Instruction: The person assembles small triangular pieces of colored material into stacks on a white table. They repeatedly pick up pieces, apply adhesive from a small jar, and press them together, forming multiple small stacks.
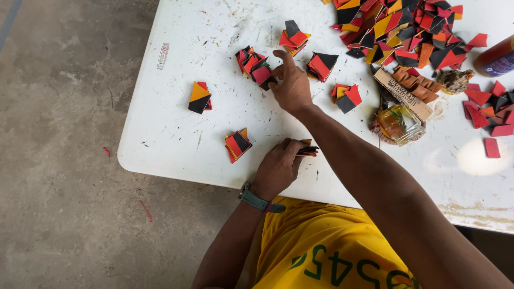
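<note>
Under the left hand [278, 167], a pinched small stack [308, 151] lies flat, pointing rightward; the right hand [292, 85] grips a row of squares [256, 64].

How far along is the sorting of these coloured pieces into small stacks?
Done: several small stacks sit apart on the white table. In hand: the left hand grips a thin stack at the table's near edge, while the right hand reaches to a stack further out. Left: a big loose heap and scattered red pieces remain unsorted.
</note>
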